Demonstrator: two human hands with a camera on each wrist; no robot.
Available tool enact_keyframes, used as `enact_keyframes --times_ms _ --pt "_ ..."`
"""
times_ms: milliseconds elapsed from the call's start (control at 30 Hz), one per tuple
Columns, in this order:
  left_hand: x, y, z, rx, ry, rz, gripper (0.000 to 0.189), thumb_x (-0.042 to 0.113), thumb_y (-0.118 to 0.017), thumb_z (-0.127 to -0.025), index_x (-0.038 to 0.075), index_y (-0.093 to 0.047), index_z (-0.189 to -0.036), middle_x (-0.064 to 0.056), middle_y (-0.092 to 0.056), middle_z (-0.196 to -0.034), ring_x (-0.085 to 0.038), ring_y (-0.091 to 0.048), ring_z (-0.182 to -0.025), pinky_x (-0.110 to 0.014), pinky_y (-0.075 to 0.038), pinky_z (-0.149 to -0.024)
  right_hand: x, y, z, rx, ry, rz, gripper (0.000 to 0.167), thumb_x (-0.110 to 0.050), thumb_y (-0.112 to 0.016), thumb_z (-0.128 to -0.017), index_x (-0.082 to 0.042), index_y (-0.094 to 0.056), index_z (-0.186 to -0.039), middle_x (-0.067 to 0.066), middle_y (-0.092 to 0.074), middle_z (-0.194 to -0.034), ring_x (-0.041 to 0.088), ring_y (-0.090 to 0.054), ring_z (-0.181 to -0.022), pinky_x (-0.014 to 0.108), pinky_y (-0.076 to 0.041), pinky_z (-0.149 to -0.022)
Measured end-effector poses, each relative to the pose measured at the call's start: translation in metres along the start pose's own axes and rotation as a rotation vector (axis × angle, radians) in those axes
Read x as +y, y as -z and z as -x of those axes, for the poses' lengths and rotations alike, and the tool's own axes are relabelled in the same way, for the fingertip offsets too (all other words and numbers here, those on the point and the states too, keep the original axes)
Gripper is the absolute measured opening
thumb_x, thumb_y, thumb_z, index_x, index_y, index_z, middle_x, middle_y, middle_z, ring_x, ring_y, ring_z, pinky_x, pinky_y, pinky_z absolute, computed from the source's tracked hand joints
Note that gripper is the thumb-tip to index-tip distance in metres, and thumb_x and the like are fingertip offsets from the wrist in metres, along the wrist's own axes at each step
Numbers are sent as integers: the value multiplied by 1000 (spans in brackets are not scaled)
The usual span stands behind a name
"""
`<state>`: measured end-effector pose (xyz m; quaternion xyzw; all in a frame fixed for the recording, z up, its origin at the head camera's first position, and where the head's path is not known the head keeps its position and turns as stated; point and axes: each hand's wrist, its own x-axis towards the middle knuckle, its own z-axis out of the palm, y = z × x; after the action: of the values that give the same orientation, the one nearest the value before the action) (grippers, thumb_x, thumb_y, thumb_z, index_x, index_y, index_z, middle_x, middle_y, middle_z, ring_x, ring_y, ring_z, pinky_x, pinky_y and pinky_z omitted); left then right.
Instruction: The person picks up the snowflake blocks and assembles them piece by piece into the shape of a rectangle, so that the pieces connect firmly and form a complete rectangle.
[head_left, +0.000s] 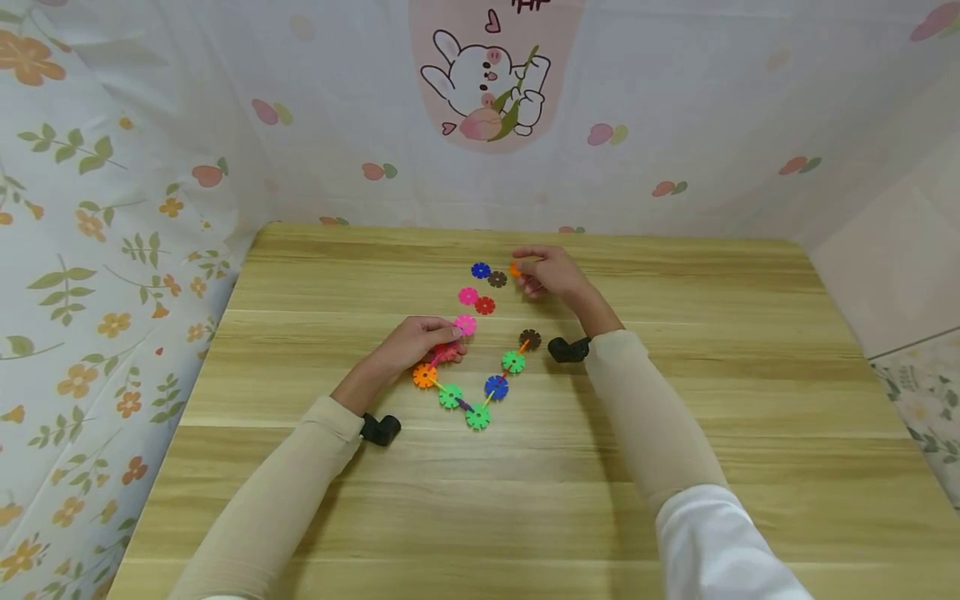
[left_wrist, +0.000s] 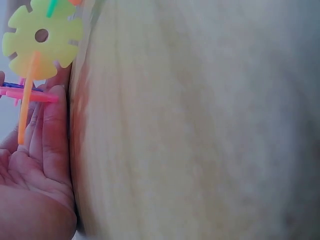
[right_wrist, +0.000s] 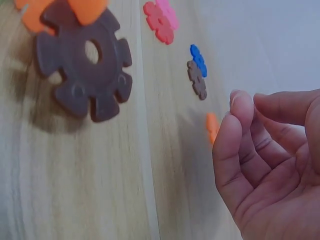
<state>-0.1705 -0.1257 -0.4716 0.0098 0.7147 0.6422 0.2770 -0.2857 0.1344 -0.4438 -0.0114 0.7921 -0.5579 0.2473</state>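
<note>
In the head view my left hand (head_left: 420,343) pinches a pink notched plastic disc (head_left: 466,325) at the left end of a curved chain of interlocking discs. The chain runs from an orange disc (head_left: 424,376) through green discs (head_left: 478,417) and a blue one (head_left: 497,387) to a dark brown disc (head_left: 530,338). My right hand (head_left: 553,272) is at a loose orange disc (head_left: 515,269), partly hidden by the fingers. The right wrist view shows that hand (right_wrist: 272,150) with thumb and forefinger close together, nothing visible between them, and the orange disc (right_wrist: 212,127) beyond.
Loose blue (head_left: 481,270), brown (head_left: 497,279), pink (head_left: 468,296) and red (head_left: 485,306) discs lie on the wooden table (head_left: 675,400) beyond the chain. A patterned cloth (head_left: 315,108) hangs behind the table. Black wrist devices (head_left: 381,430) sit at both cuffs.
</note>
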Motion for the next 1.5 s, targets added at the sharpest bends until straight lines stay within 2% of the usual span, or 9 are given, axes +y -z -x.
enact_keyframes --times_ms 267,567,867,1033,1233,1367,1500 --pt "0 1 0 5 -2 -38 34 30 -59 -98 3 -66 -117 -11 -74 -101 -19 -72 -87 -27 -54 -87 10 1 -12 41 -12 -1 41 -16 -55 -100 -12 -51 -141 8 -64 -75 13 -56 -54 26 -52 -54" --pt "0 2 1 -4 6 -9 32 27 -58 -99 3 -64 -119 -13 -73 -105 -23 -72 -91 -31 -54 -90 19 -4 -18 77 -11 77 42 -15 -59 -98 -14 -53 -140 8 -61 -71 13 -52 -50 24 -50 -50" --pt "0 2 1 -3 6 -8 32 27 -57 -100 3 -63 -120 -14 -73 -104 -23 -72 -91 -30 -56 -87 16 -7 -17 103 -16 125 42 -13 -61 -95 -6 -51 -136 6 -61 -70 12 -52 -47 25 -51 -49" --pt "1 1 0 -6 9 -5 32 26 -57 -100 2 -63 -121 -14 -73 -104 -22 -72 -90 -30 -56 -85 12 -6 -17 99 -58 136 43 -11 -62 -95 0 -47 -134 6 -63 -71 11 -54 -47 25 -52 -50" --pt "3 1 1 -4 8 -6 32 25 -56 -100 2 -63 -121 -13 -73 -103 -21 -73 -89 -29 -56 -85 11 -2 -16 102 -107 125 47 -14 -66 -94 0 -45 -134 4 -61 -66 10 -51 -44 24 -49 -47" --pt "2 1 0 2 12 -8 31 24 -56 -100 2 -63 -121 -13 -73 -103 -22 -73 -89 -29 -56 -85 14 1 -17 89 -106 128 41 -17 -67 -94 0 -49 -126 2 -59 -60 9 -48 -41 23 -47 -44" --pt "1 1 0 1 17 3 31 24 -56 -100 2 -62 -120 -14 -73 -103 -22 -73 -89 -29 -56 -85 18 4 -18 73 -99 138 25 -19 -68 -93 -2 -55 -106 2 -58 -57 9 -47 -40 23 -46 -43"
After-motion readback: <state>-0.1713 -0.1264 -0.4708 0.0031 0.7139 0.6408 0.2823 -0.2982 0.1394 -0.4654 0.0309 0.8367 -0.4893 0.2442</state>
